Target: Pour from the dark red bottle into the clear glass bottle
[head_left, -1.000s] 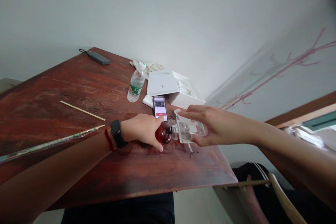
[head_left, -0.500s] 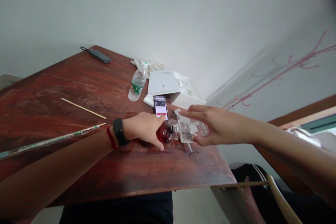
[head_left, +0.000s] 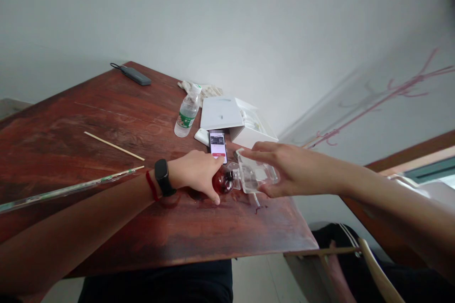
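My left hand (head_left: 199, 173), with a black band on its wrist, is wrapped round a dark red-brown bottle (head_left: 222, 182) whose neck points right. My right hand (head_left: 275, 168) grips a clear plastic cup (head_left: 253, 176) tilted on its side, its rim toward the bottle's neck. Bottle mouth and cup rim are close together; I cannot tell whether they touch. Beneath them lies another clear plastic piece (head_left: 234, 166), partly hidden. A phone (head_left: 218, 144) with its screen lit lies just beyond my left thumb.
Behind the phone stand an opened white box (head_left: 222, 113) and a water bottle (head_left: 186, 114) with a green label. A thin wooden stick (head_left: 113, 145) and a long wrapped stick (head_left: 71, 191) lie left. A dark grey device (head_left: 133, 75) is at the far edge. Drops wet the wooden table (head_left: 177, 241).
The cup in my right hand has shifted very slightly left and tipped a little. My left hand stays on the bottle. The camera view has moved slightly.
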A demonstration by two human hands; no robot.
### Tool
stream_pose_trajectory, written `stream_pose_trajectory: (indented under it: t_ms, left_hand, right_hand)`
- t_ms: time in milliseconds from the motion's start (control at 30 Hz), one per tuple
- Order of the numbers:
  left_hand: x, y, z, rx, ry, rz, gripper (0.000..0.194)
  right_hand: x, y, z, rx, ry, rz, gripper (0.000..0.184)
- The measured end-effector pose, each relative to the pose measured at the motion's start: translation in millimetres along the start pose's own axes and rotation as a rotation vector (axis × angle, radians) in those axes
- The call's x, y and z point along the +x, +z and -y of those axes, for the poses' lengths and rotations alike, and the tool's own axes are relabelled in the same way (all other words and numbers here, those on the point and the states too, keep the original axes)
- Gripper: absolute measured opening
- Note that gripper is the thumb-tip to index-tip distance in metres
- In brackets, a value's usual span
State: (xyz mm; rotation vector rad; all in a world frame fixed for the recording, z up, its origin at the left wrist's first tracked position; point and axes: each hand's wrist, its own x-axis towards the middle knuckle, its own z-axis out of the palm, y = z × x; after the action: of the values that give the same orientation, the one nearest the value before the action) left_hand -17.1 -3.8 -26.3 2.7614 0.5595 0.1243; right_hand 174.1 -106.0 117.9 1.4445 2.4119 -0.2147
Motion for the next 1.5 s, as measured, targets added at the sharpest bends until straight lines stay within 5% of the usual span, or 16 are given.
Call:
stream_pose_trajectory:
  t_ms: [333, 1500]
  left_hand:
    - [-0.9, -1.8, 0.2, 0.007, 0.011, 0.008, 0.086]
    - [-2.3, -5.9, -4.1, -0.012, -0.040, 0.032, 0.085]
  right_hand:
    - [5.3, -6.0, 5.0, -0.047, -0.060, -0.002, 0.094]
    - [9.3, -12.9, 8.4, -0.047, -0.077, -0.027, 0.092]
